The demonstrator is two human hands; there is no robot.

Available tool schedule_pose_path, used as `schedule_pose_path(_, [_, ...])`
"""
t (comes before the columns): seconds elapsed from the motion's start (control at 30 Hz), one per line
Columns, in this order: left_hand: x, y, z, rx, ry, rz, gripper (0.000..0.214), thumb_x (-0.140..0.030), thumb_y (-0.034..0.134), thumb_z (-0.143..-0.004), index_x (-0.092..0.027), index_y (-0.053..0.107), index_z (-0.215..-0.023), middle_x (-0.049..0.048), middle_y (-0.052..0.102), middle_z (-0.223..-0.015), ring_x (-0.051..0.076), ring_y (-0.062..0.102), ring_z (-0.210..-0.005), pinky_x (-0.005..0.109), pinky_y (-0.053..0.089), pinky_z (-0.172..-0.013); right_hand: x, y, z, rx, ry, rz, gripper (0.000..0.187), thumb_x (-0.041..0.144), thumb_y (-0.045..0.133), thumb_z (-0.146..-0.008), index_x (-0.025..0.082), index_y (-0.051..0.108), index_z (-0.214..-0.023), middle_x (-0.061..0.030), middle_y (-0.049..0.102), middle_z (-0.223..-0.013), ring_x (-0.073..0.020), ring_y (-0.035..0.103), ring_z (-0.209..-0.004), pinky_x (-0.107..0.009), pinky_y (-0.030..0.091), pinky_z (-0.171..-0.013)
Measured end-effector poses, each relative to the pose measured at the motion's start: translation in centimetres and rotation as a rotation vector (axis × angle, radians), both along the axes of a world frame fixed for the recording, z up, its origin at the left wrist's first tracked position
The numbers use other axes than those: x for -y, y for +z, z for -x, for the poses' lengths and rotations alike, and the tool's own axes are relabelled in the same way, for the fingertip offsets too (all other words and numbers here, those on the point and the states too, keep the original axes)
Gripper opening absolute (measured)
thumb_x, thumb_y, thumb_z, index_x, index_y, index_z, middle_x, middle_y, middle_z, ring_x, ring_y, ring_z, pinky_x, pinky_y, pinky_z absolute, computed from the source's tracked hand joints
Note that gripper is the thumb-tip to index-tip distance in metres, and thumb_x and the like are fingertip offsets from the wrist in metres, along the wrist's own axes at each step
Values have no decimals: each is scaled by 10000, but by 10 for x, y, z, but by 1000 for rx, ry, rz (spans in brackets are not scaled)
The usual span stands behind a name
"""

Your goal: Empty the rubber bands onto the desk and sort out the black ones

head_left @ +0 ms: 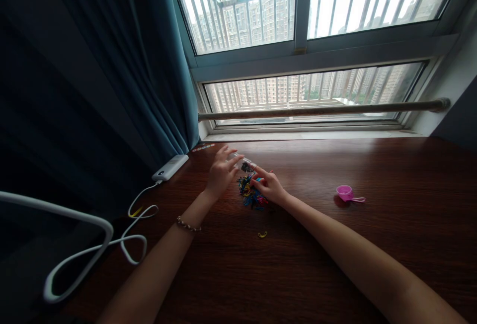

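A small clear tube [244, 163], part filled with dark pieces, is held tilted just above the counter [335, 264] by the left hand [221, 173]. The grip there is loose, with the fingers spread along the tube rather than closed tightly round it. The right hand [271, 188] is set at the tube's open end and over the pile of coloured bands [250, 196], which lies on the counter between the two hands. Its fingers are curled together, but it cannot be told whether a band is pinched in that grip. The main risk is judged to be spilling: with so light a hold and such a tilt, the tube could be rolled or knocked from the fingers and its contents shed into the pile. Springy little bands could also be flicked away when pressed at the narrow mouth. One yellow band [263, 234] is seen lying apart, nearer the person. The pile could be scattered by either forearm, since both are stretched low across the wood. The pink cap [345, 192] is set well apart to the right and could be swept further off by the right arm. The power bank [170, 167] and its cable [137, 224] lie to the left, near the left elbow, where the loop could be snagged.
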State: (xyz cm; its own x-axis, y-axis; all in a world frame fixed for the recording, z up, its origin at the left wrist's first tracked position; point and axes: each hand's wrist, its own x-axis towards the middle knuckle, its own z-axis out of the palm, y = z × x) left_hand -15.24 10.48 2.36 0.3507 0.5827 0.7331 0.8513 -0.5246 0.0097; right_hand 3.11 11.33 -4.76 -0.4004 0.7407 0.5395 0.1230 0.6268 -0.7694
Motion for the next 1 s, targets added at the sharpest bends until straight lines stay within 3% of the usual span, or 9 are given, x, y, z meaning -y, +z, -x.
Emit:
schedule_pose_path(0.17, [5, -3, -10, -115, -115, 19, 331, -96, 541, -779, -264, 599, -1058, 37, 502, -1210, 250, 308, -1260, 481, 349, -1017, 3, -1, 4, 80, 74, 38, 695, 271, 588, -750, 200, 276, -1367, 5, 633, -746, -42, 400, -420, -162, 333, -434])
schedule_pose_path(0.3, [8, -1, -7, -160, -87, -44, 309, -126, 524, -808, -276, 593, -1068, 39, 489, -1231, 266, 267, -1285, 529, 299, -1033, 1, -1, 5, 74, 162, 129, 628, 253, 577, -758, 212, 333, -1335, 18, 629, -699, -44, 441, -426, -149, 346, -425])
schedule_pose_path(0.43, [5, 3, 4, -162, -49, -82, 333, -108, 537, -797, -268, 583, -1086, 38, 478, -1238, 256, 270, -1286, 508, 272, -1063, 1, 2, 6, -56, 223, 215, 531, 293, 557, -773, 182, 428, -1277, 4, 629, -688, -51, 475, -403, -154, 361, -387])
schedule_pose_path(0.63, [2, 1, 6, -132, -41, -59, 351, -77, 533, -788, -253, 583, -1088, 38, 464, -1249, 231, 259, -1294, 437, 293, -1074, 3, 5, 10, -203, 90, 219, 405, 379, 556, -766, 121, 605, -1074, -23, 624, -658, -91, 517, -414, -210, 428, -414])
schedule_pose_path(0.8, [2, -1, 6, -142, -7, -63, 342, -101, 522, -797, -270, 580, -1089, 44, 480, -1238, 261, 278, -1285, 515, 284, -1047, 1, 4, 8, -227, -31, 178, 312, 382, 612, -717, 128, 674, -887, -25, 633, -619, -110, 541, -462, -209, 436, -450])
schedule_pose_path(1.0, [2, 0, 12, -146, 53, -91, 350, -113, 496, -814, -271, 564, -1119, 52, 466, -1264, 280, 265, -1290, 559, 241, -1043, -3, -1, 4, -156, -98, 150, 261, 360, 581, -747, 141, 667, -862, -17, 622, -585, -84, 500, -390, -183, 366, -386])
